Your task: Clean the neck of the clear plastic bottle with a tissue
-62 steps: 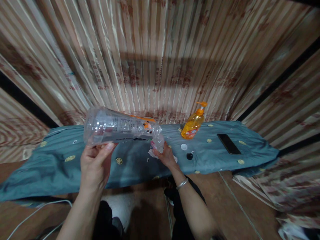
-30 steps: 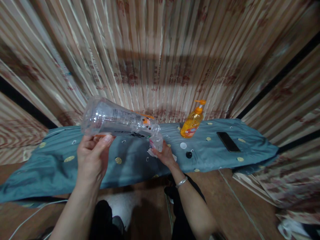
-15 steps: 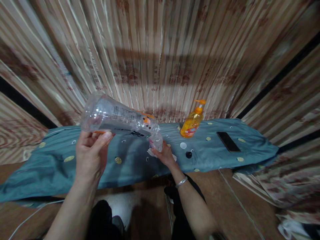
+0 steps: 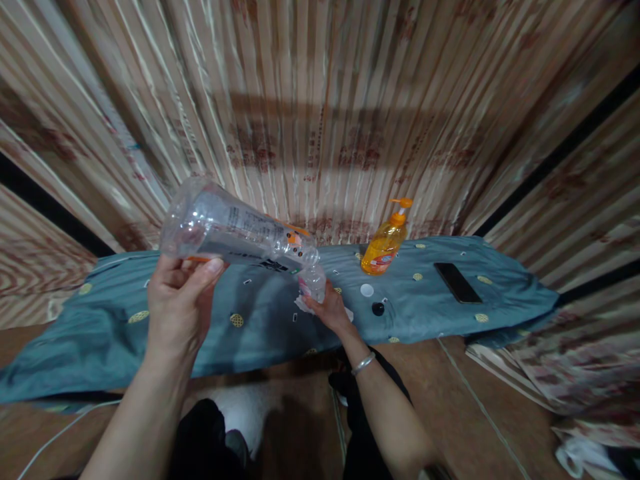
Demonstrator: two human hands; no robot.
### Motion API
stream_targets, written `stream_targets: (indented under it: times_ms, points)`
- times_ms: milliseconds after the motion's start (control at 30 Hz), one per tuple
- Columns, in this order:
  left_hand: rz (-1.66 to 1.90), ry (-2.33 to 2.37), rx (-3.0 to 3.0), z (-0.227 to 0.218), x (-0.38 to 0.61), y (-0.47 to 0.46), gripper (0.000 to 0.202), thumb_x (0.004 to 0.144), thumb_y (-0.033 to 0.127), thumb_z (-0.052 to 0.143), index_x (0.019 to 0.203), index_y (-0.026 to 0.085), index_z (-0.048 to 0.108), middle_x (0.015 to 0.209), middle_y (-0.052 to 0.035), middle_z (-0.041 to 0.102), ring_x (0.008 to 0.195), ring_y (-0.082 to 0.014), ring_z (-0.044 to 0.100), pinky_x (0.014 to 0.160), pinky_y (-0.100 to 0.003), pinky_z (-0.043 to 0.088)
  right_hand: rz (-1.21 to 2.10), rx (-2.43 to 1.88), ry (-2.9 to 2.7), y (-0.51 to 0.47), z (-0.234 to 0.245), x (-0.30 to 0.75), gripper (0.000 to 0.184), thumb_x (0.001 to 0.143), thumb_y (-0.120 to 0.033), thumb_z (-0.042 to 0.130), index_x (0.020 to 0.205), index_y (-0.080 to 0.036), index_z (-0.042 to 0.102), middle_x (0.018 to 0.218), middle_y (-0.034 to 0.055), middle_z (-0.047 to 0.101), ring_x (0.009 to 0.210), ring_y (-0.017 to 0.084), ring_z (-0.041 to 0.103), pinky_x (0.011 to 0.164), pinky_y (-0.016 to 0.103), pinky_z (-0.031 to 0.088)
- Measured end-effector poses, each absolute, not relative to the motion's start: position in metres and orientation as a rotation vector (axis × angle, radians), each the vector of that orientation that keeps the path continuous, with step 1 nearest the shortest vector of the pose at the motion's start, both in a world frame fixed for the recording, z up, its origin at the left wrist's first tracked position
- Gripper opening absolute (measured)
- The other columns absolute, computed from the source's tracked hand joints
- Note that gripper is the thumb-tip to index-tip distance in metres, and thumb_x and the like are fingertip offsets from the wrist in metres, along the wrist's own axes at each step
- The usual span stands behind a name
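My left hand (image 4: pixel 183 300) is closed round the base end of a large clear plastic bottle (image 4: pixel 235 227), which has a printed label. The bottle tilts with its neck down to the right. Its mouth meets the top of a small clear bottle (image 4: pixel 313 279), which my right hand (image 4: pixel 327 307) grips near the cloth. Whether liquid passes between the two I cannot tell. White crumpled tissue (image 4: pixel 303 305) shows beside the small bottle. Right of my right hand lie a black cap (image 4: pixel 378 309) and a white round disc (image 4: pixel 367 291).
An orange pump bottle (image 4: pixel 384 247) stands upright towards the back of the blue patterned cloth (image 4: pixel 265 333). A black phone (image 4: pixel 457 283) lies farther right. Striped curtains (image 4: pixel 320 120) hang behind and at both sides.
My left hand has raised the base end of the large bottle slightly, so it tilts a little more steeply. The small bottle and my right hand have hardly moved.
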State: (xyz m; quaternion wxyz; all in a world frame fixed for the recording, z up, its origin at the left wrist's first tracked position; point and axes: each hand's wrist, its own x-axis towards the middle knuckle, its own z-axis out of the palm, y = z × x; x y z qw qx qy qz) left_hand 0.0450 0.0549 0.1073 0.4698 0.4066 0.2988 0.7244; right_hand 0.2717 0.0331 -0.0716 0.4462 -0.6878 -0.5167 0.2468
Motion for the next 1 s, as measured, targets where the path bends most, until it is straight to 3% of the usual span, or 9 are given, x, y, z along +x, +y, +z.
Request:
stream_targets:
  times_ms: [267,600,800,1000]
  points:
    - [1.765,0.685,1.030,0.110,0.044,0.057,0.048,0.031,0.034,0.113,0.063,0.026,0.078,0.072,0.0057,0.080,0.067,-0.0085,0.071,0.069,-0.020,0.064,0.602,-1.697,-1.272,0.034,-0.075,0.271,0.063,0.086,-0.031,0.087,0.144,-0.017,0.066,0.132,0.0148,0.083,0.125,0.037,0.080,0.109,0.049,0.062]
    - [1.764,0.685,1.068,0.116,0.046,0.066,0.056,0.022,0.038,0.114,0.063,0.025,0.079,0.066,0.0080,0.076,0.062,-0.0064,0.068,0.064,-0.016,0.061,0.608,-1.715,-1.281,0.033,-0.072,0.269,0.065,0.087,-0.031,0.086,0.146,-0.014,0.064,0.133,0.0172,0.082,0.125,0.038,0.079,0.109,0.049,0.062]
    - [1.751,0.653,1.119,0.117,0.047,0.068,0.054,0.027,0.039,0.115,0.064,0.024,0.079,0.060,0.0093,0.069,0.061,-0.0061,0.066,0.066,-0.015,0.060,0.592,-1.692,-1.261,0.033,-0.075,0.269,0.064,0.086,-0.031,0.087,0.145,-0.019,0.065,0.133,0.0146,0.083,0.126,0.037,0.079,0.109,0.049,0.062]
    - [1.747,0.600,1.172,0.113,0.046,0.073,0.049,0.037,0.037,0.114,0.069,0.024,0.079,0.074,0.0051,0.079,0.066,-0.0069,0.069,0.069,-0.015,0.060,0.587,-1.687,-1.268,0.033,-0.074,0.268,0.064,0.085,-0.032,0.087,0.145,-0.019,0.066,0.133,0.0140,0.083,0.126,0.037,0.080,0.109,0.049,0.063]
